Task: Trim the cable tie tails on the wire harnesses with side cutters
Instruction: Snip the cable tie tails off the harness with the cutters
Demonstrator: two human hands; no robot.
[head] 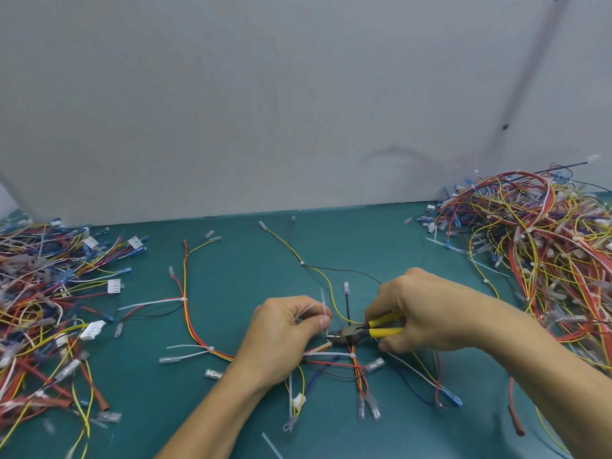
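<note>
The side cutters (356, 334) in the right hand (427, 313) are showing yellow handles and a dark grey head. The cable tie tails (323, 301) pinched in the left hand (284, 329) are looking milky white. Left of that hand, the harness (189, 326) is running red, orange and yellow over a teal mat (231, 266). Further out on either side, the left pile (39, 293) and the right pile (546, 243) are mixing red, yellow, blue and white. Beyond both hands, the wall (265, 111) is showing pale grey.

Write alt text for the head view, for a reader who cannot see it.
A right hand grips yellow-handled cutters, tips at a harness on a green mat, beside a left hand that pinches white tie tails. A left pile and a right pile of harnesses flank them.
</note>
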